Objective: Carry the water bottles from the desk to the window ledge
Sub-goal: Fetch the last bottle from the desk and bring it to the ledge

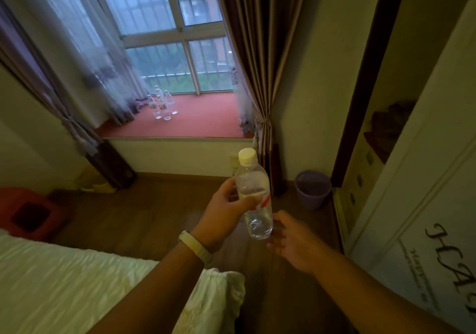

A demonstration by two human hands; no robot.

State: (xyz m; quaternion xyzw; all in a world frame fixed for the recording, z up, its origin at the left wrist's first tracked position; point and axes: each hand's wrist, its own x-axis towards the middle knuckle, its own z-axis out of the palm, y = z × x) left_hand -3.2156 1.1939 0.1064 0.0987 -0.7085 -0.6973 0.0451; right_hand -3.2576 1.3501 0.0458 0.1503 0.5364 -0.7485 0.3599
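The left hand (226,212) grips a clear plastic water bottle with a white cap (253,187) around its label. The right hand (293,243) spreads loose fingers beside its base, perhaps touching. On the red window ledge (206,122) stand similar bottles (162,104).

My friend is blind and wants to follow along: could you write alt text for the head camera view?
The person's left hand grips a clear, pale-capped water bottle in front of them, and the open right hand is just beside its base. Ahead, several more bottles stand clustered on the red window ledge between curtains; a bed lies lower left.
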